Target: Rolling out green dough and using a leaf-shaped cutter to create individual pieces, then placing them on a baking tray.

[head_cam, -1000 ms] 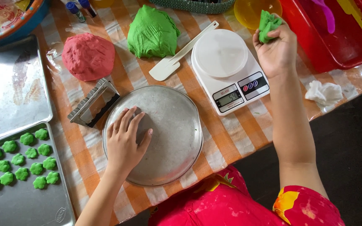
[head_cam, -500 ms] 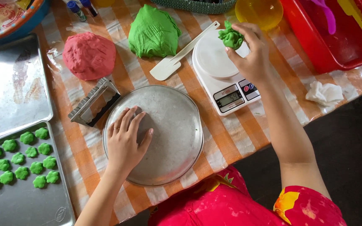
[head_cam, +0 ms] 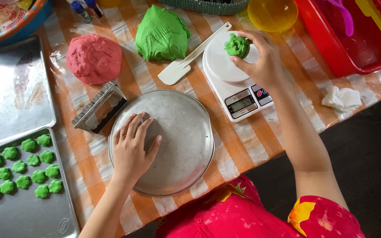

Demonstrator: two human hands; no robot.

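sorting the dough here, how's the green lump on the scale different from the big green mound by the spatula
The small green lump sits on the white scale, pinched by the right hand; the big green mound lies on the striped tablecloth, untouched. The lump is far smaller than the mound. The lump looks rough and crumbly, the mound smoother with creases. Both share the same bright green.

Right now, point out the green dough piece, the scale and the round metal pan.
green dough piece (head_cam: 237,46), head view, its top.
scale (head_cam: 219,66), head view, bare white platform.
round metal pan (head_cam: 186,136), head view, bare base.
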